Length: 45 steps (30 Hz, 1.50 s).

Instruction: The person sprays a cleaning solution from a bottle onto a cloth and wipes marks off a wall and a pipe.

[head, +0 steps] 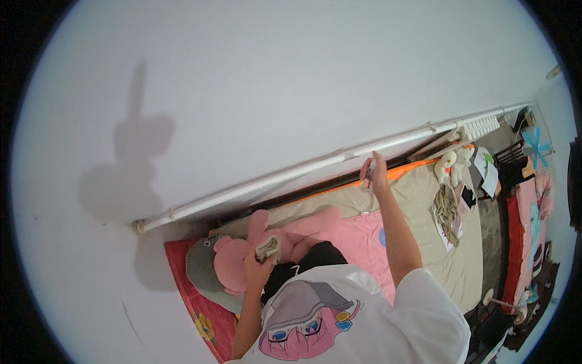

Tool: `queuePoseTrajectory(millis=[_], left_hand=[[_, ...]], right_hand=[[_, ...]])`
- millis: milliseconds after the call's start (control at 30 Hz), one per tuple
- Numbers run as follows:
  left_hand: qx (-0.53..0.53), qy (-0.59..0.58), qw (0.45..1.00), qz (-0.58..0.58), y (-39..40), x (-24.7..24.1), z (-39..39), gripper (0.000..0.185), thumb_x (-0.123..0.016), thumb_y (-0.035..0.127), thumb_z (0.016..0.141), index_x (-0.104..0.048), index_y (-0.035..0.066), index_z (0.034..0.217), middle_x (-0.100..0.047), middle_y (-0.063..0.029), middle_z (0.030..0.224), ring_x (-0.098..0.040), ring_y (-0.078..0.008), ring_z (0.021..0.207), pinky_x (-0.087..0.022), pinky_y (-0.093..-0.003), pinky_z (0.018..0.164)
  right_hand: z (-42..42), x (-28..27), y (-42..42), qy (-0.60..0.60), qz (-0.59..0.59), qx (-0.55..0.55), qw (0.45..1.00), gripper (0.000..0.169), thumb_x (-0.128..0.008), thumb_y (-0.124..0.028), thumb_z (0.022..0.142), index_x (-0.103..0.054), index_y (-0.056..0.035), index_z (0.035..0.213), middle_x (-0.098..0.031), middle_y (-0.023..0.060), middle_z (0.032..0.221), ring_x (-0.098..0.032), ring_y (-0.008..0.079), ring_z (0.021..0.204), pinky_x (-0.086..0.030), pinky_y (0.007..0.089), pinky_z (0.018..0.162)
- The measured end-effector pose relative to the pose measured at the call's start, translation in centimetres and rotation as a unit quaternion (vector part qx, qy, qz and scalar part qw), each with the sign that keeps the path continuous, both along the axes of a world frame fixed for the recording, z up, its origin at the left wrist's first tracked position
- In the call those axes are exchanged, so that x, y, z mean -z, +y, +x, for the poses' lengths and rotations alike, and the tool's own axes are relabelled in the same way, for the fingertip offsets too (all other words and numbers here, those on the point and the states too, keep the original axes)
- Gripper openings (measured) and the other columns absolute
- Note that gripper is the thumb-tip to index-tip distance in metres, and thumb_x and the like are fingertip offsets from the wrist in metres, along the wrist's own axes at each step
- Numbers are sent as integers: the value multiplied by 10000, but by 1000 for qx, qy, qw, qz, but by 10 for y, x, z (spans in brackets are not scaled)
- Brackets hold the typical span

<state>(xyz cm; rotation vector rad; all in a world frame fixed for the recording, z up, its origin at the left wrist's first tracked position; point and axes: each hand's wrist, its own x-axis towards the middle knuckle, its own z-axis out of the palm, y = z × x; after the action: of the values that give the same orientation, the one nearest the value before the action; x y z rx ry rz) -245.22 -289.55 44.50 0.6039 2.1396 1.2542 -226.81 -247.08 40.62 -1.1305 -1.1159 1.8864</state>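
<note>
My left hand [259,268] grips a folded beige cloth [268,249] above the head of a large pink plush toy [233,264] lying on the bed. My right arm reaches forward and to the right. In its fingers my right hand [378,175] holds a small clear object [367,178], perhaps a bottle; the fingers partly hide it. One fingertip points up beside a white pipe [318,163] along the wall; whether it touches the pipe I cannot tell.
A grey plush cushion [200,268] lies on a red pillow or mat [179,257]. Beyond the beige bed sheet [409,200] stands a radiator [481,127]. White plush toys [445,167] and a crumpled olive cloth [445,209] rest on the bed. A blue-bladed fan [536,146] is at the far right.
</note>
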Motion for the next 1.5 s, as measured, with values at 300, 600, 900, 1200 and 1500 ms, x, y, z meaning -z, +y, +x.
queuePoseTrajectory(millis=[300, 600, 900, 1200, 1500], left_hand=[[-63, -62, 994, 62, -98, 24, -40, 342, -747, 74, 832, -643, -18, 1144, -702, -131, 1031, -677, -222, 964, -520, -351, 858], [-157, -59, 975, 148, -145, 17, -57, 342, -734, 12, 824, -644, -6, 1154, -697, -116, 1048, -670, -199, 965, -522, -335, 860], [-245, -27, 960, 132, -163, 34, -33, 373, -735, 14, 778, -642, -19, 1137, -710, -148, 1040, -692, -241, 966, -528, -347, 859], [-279, -19, 947, 159, -162, 14, -6, 355, -711, -29, 785, -634, -21, 1131, -707, -146, 1039, -684, -229, 983, -528, -342, 872], [-289, 26, 954, 77, -153, 7, -29, 408, -745, 79, 808, -623, -13, 1186, -703, -137, 1082, -676, -264, 1000, -515, -356, 898]], right_hand=[[-155, -21, -176, 4, 2, -133, 991, 550, -449, -474, 1003, -518, -55, 654, -507, 101, 557, -520, 211, 488, -445, 329, 486], [-296, -16, -289, -33, 23, -288, 957, 546, -462, -498, 987, -519, -49, 682, -523, 117, 553, -522, 220, 471, -422, 336, 452], [-377, -13, -377, -55, -3, -366, 929, 529, -474, -490, 966, -509, -54, 669, -528, 106, 580, -525, 225, 487, -423, 361, 453], [-388, -12, -392, -49, -56, -378, 923, 569, -538, -568, 938, -503, -83, 641, -518, 77, 554, -509, 204, 455, -402, 351, 428], [-253, -14, -272, 14, -182, -435, 882, 327, -676, -391, 916, -535, -97, 914, -588, 76, 801, -575, 207, 700, -500, 366, 651]])
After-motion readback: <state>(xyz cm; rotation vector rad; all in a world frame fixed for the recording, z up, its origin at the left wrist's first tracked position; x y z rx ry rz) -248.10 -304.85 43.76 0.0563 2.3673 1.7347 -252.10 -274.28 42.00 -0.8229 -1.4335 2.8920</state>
